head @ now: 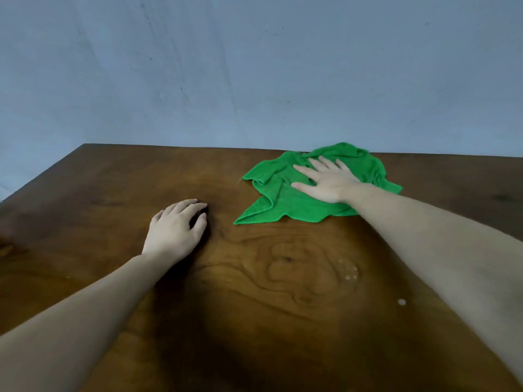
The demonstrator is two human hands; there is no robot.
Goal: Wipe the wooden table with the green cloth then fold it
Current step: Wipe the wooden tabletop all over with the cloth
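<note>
A crumpled green cloth (283, 199) lies on the dark wooden table (254, 292), towards the far right edge. My right hand (325, 179) presses flat on the cloth with its fingers spread and straight. My left hand (177, 226) rests on the bare wood to the left of the cloth, fingers loosely curled, holding nothing. A hand's width of table separates it from the cloth's nearest corner.
A few small pale drops or crumbs (349, 271) sit on the wood near my right forearm, with one more speck (402, 301) closer to me. A blue-grey wall (254, 66) rises behind the table's far edge. The table's left corner (83, 144) is in view.
</note>
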